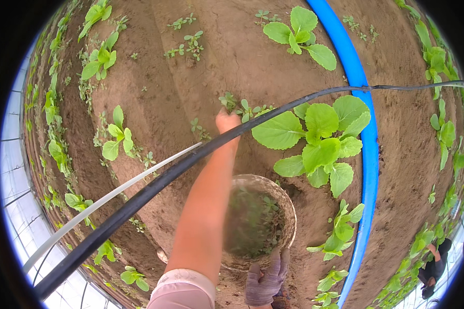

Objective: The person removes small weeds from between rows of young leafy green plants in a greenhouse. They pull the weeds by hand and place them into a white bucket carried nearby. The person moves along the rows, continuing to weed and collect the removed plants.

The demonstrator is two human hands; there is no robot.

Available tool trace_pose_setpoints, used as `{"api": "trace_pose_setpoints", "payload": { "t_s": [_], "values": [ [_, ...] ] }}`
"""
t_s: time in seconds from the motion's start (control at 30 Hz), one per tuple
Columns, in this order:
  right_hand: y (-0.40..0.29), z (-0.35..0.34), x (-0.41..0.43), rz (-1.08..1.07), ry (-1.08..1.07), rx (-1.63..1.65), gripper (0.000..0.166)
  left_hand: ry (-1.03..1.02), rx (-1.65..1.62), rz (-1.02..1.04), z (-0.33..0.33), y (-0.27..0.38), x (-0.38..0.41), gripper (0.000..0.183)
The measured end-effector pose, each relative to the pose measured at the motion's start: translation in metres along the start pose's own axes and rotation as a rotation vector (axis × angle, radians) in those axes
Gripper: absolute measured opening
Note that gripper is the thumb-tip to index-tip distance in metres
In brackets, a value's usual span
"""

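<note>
My bare left hand [228, 120] reaches out over the soil, its fingers closed around a small leafy weed [227, 100]. Another low weed [247, 111] grows just right of it. A round bucket [292, 208] with a dirty, pale rim stands below and holds pulled green weeds [270, 208]. At the bucket's near rim is my right hand [266, 276] in a soiled grey-purple glove, fingers over the edge. A large leafy cabbage-like plant [321, 143] grows right of the bare hand.
A blue hose [365, 154] runs along the right of the bed. A black tube [170, 174] and a thin white tube [112, 195] cross the view above the ground. Rows of young plants [118, 139] line both sides. A person [435, 266] in dark clothes is far off at lower right.
</note>
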State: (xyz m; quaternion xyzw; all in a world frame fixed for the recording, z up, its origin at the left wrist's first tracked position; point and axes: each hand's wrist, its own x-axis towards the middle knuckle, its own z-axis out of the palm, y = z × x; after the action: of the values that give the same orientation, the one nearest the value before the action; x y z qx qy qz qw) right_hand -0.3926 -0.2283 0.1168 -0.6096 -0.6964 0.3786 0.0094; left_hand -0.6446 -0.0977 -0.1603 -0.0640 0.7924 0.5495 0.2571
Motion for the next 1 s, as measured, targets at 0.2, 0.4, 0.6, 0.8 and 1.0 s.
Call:
{"api": "trace_pose_setpoints", "payload": {
  "t_s": [0.2,0.4,0.6,0.8,1.0],
  "values": [
    [0.008,0.005,-0.004,0.149,-0.038,-0.155,0.057,-0.215,-0.514,-0.368,-0.029,0.047,-0.028,0.007],
    [0.006,0.009,-0.009,0.170,0.018,-0.044,0.059,-0.525,0.023,0.256,-0.034,0.067,-0.045,0.020],
    [-0.003,0.008,-0.010,0.199,-0.016,-0.112,0.063,-0.487,-0.033,0.173,-0.005,0.074,-0.053,0.019],
    [-0.001,0.010,-0.010,0.212,-0.021,-0.157,0.062,-0.307,-0.487,-0.265,-0.001,0.080,-0.074,0.022],
    [0.004,0.010,-0.011,0.197,-0.033,-0.141,0.054,-0.418,0.049,-0.263,-0.062,0.018,-0.048,0.019]
  ]
}}
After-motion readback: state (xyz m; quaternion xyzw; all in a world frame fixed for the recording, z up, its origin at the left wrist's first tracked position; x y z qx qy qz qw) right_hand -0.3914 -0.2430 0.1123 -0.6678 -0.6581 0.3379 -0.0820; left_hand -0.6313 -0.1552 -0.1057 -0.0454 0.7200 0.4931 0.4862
